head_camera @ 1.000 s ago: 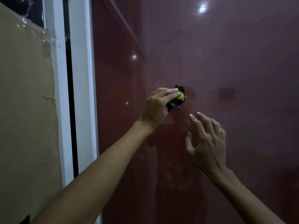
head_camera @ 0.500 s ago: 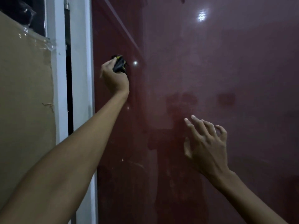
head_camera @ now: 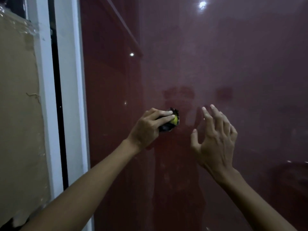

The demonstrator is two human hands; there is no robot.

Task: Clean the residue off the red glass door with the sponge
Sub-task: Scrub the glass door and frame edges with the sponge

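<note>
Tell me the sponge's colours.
Yellow with a dark, near-black scouring side; the sponge shows in the head view, gripped by the left hand.

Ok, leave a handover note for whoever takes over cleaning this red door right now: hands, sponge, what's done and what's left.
Left hand: grips the sponge, pressed on the red glass door near mid-height.
Right hand: open, fingers spread, holding nothing, beside the sponge; contact with the glass cannot be told.
Done: hard to judge; no patch looks clearly clean.
Left: hazy film across the upper glass, smudges and streaks below the hands. Work outward from the sponge, then down.
</note>
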